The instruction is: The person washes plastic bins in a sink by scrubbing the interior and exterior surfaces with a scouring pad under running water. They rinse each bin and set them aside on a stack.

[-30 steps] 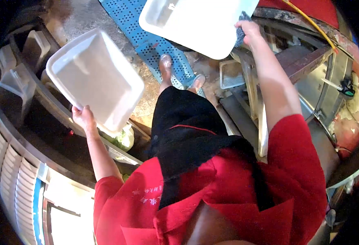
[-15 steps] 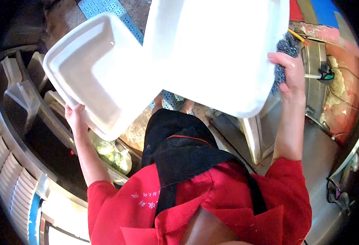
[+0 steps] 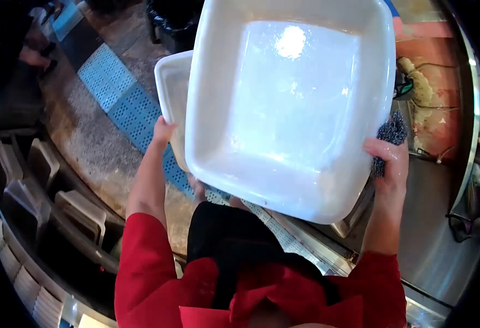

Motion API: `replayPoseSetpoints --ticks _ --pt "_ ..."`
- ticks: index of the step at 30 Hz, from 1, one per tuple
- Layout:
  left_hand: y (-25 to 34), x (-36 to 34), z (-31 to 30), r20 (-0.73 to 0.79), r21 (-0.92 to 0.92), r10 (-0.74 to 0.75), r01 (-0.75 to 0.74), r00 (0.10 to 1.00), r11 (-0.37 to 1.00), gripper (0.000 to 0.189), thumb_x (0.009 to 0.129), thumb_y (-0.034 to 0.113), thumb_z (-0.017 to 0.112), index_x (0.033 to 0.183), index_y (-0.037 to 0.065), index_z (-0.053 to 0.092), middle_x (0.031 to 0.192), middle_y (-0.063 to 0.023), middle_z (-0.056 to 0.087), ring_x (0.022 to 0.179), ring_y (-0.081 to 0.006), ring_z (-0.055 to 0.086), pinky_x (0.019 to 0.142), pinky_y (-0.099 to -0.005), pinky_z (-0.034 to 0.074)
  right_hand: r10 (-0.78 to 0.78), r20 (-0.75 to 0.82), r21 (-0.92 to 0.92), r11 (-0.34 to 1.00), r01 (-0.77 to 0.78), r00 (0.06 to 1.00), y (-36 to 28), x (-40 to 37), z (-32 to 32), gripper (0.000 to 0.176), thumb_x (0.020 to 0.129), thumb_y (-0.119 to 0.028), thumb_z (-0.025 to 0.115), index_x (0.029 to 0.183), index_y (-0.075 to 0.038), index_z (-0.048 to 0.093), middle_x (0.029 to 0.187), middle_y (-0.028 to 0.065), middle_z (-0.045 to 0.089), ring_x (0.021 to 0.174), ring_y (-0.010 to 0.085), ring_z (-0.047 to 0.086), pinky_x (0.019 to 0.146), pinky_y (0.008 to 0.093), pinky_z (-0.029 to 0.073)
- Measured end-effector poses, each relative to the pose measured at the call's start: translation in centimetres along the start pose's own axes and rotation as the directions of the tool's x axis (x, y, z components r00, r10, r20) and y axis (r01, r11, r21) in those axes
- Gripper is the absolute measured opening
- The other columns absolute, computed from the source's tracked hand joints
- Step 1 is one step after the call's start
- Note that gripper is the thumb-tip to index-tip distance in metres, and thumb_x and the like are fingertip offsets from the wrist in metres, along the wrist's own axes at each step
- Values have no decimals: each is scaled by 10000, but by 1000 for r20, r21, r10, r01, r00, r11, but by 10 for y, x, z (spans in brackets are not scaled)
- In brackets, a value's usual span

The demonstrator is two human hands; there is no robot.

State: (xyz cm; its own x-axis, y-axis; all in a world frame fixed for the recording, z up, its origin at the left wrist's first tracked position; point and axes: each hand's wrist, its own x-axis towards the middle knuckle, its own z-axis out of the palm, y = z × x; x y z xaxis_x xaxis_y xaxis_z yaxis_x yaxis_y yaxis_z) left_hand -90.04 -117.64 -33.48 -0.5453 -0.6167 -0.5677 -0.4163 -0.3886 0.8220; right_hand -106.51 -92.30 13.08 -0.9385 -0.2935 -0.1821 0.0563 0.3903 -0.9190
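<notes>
A large white plastic tub, wet and shiny inside, is held up in front of me with its inside toward the camera. My right hand is closed on its right rim, with a dark metal scouring pad between hand and tub. Behind it, mostly covered, is a second white tub. My left hand grips this rear tub at its left edge, thumb and fingers wrapped round the rim. Part of the fingers of both hands is hidden.
Pale trays stand in a dark rack at left. Blue perforated mats cross the wet floor. A black bin stands beyond the tubs, and a steel counter is at right. Another person's foot shows at far left.
Both tubs have come together: the rear one swung right behind the large one, which tipped to show its inside. My left hand moved right; my right hand dropped lower. My view turned left.
</notes>
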Motion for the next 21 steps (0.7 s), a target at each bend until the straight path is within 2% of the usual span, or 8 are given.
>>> replayPoseSetpoints --ticks 1,4,8,11,14,16,18,21 --pt "-13 17 6 -2 347 25 -23 1000 938 449 675 63 602 1090 9 437 995 -157 555 907 -258 552 783 -347 443 11 -5 -38 999 -11 1000 1 -2 -4 394 533 4 570 925 27 537 736 60 560 626 151 554 570 236 444" --pt "-63 74 10 209 206 179 -223 961 953 577 685 73 596 1200 5 346 1059 -195 527 982 -301 522 832 -354 416 66 -28 -70 995 -68 997 8 2 -18 445 532 -44 553 971 29 528 764 50 563 653 140 548 594 214 434" --pt "54 18 26 -200 666 237 -46 951 745 779 741 357 596 1325 43 188 1195 -187 445 1093 -292 443 873 -382 386 103 30 28 994 -103 994 23 7 -34 479 523 -28 565 996 39 515 833 82 587 712 168 567 648 241 452" --pt "183 -68 35 383 -414 148 26 912 910 801 766 566 471 1314 32 234 1249 -176 398 1138 -288 402 905 -400 366 78 64 124 989 -86 995 32 6 -39 515 519 -27 575 1024 44 499 866 97 586 756 193 573 686 274 459" --pt "191 -106 33 659 -471 161 237 735 850 799 770 598 433 1280 2 286 1254 -160 397 1107 -309 434 912 -419 375 47 126 253 964 -78 991 36 9 -45 419 542 26 592 959 42 545 813 87 599 675 180 580 623 260 464" --pt "200 -127 41 722 -562 304 270 622 782 793 729 511 547 1274 -7 294 1247 -164 408 1102 -313 442 914 -427 376 16 204 314 946 -81 979 35 12 -51 435 538 23 590 970 47 542 828 90 596 720 185 578 657 267 463" --pt "220 -153 47 665 -415 157 187 730 890 700 635 106 600 1259 -25 313 1191 -184 448 1073 -302 464 892 -408 394 -17 231 265 963 -46 973 41 21 -75 443 549 7 605 983 62 533 838 91 587 759 183 569 696 293 459" --pt "232 -185 70 541 -319 155 31 827 947 490 612 -78 494 1100 -54 454 988 -130 536 885 -228 539 770 -324 442 -80 -62 -559 829 32 995 62 41 -108 411 621 -26 609 1020 32 525 918 134 591 807 222 579 744 312 451"
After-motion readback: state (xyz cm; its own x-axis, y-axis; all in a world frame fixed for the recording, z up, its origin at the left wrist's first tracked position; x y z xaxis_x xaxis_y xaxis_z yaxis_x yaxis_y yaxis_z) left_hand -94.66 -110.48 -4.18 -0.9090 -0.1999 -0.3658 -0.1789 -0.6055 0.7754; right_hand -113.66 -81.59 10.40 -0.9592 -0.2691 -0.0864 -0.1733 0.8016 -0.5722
